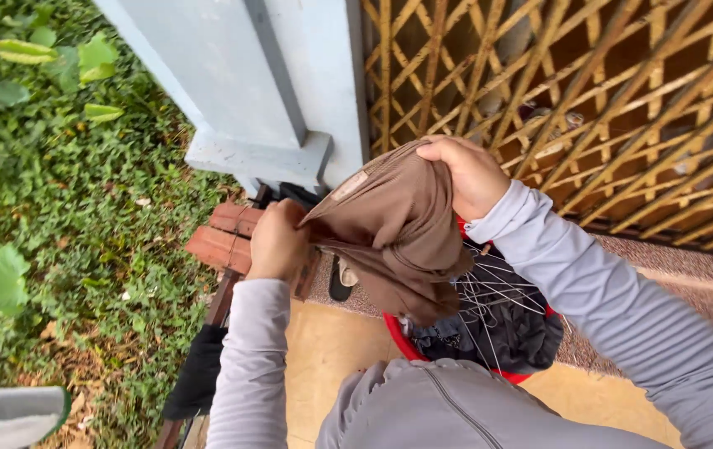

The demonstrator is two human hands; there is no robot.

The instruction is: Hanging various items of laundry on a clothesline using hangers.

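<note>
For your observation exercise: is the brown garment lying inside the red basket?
No: both hands, left hand and right hand, hold the brown garment up above the red basket.

A pale blue post (290, 75) rose on its stepped base beside a yellow wooden lattice (589, 100), with green ground cover (49, 166) spreading to the left. Red bricks (223, 237) lay at the foot of the post. A red basket (398, 341) held dark clothing (506, 324) and wire hangers (498, 291); what appeared to be a sandal (341, 278) lay on the paving.
</note>
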